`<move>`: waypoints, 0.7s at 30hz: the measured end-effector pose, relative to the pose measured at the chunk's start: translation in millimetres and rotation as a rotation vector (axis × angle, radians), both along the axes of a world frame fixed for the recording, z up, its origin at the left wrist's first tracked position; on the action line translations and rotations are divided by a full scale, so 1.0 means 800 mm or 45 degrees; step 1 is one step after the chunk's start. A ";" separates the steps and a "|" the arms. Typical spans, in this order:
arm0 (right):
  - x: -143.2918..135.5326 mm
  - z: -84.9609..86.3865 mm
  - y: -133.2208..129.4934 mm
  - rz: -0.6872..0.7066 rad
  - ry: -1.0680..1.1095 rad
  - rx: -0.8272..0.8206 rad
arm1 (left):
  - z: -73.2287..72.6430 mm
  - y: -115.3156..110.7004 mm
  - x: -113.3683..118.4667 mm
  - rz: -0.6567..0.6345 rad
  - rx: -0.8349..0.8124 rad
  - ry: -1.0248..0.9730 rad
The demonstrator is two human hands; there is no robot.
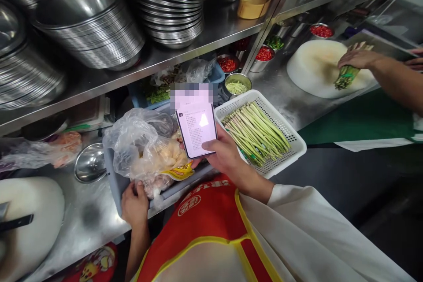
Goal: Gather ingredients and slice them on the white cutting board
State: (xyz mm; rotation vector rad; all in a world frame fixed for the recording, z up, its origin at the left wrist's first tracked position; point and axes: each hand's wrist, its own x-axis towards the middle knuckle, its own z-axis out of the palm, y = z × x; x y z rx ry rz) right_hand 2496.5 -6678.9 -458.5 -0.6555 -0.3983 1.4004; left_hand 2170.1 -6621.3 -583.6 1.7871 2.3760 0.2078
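Observation:
My right hand [226, 152] is closed around a smartphone [196, 134], its thumb resting on the lit screen, which shows lines of text. My left hand [135, 205] curls over the near left rim of a grey plastic tub [114, 183], gripping it beside the bags. Inside the tub lie clear plastic bags [130, 134] with pale food in them and a yellow packet [181, 172]. Just right of the phone, a white perforated basket [295, 150] holds a row of asparagus spears [257, 132].
At right, a co-worker's hand [358, 59] presses an asparagus bunch [345, 77] on a round white chopping board [307, 68]. A second board [36, 211] with a knife [16, 222] sits at left. Stacked metal bowls [95, 31] fill the shelf [224, 31] above.

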 end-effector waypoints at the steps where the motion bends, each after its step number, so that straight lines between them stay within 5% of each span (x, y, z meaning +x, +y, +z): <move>1: 0.000 0.000 0.000 0.002 0.000 0.001 | 0.001 0.000 0.001 0.005 -0.005 -0.003; 11: 0.001 -0.005 0.007 -0.014 0.018 -0.042 | -0.016 -0.006 -0.012 -0.025 0.343 -0.063; 21: 0.001 -0.012 0.017 -0.056 0.048 -0.074 | -0.018 -0.008 -0.015 0.037 0.295 0.005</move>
